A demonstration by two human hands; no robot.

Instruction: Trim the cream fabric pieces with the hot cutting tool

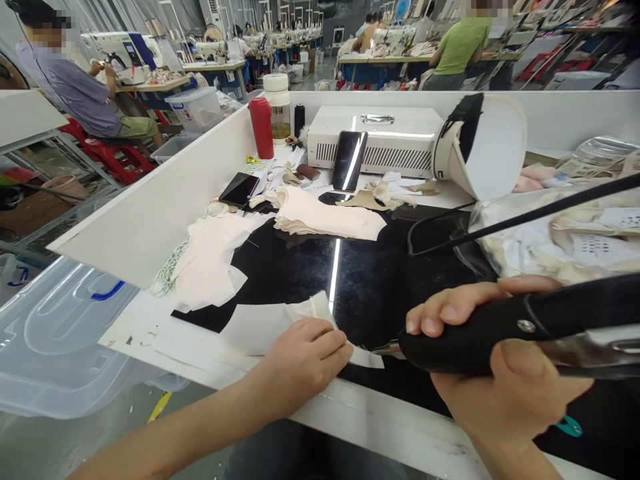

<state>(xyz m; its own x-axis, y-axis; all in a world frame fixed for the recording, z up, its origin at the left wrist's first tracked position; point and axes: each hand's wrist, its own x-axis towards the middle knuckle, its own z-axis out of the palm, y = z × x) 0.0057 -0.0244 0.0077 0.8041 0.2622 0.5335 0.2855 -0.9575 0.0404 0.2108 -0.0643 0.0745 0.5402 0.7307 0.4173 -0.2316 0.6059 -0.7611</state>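
My left hand (307, 357) presses down on a white fabric piece (255, 328) at the near edge of the black board (300, 267). Its fingers are bent and held together, and the thumb is hidden. My right hand (505, 367) is wrapped around a thick black hand tool (460, 343) with metal parts along its underside. The tool's narrow metal tip (390, 349) points left and meets the strip of fabric sticking out past my left fingers. I cannot tell the tool's exact kind. Beyond my hands lie two piles of pale fabric pieces (213, 257) (330, 213).
A phone (350, 160) leans on a vented white box (375, 137). A red bottle (261, 128) stands at the back left, a white cone-shaped piece (493, 147) at the right. A black cord (530, 215) crosses before bagged fabric (590, 233). Other people work at sewing machines beyond.
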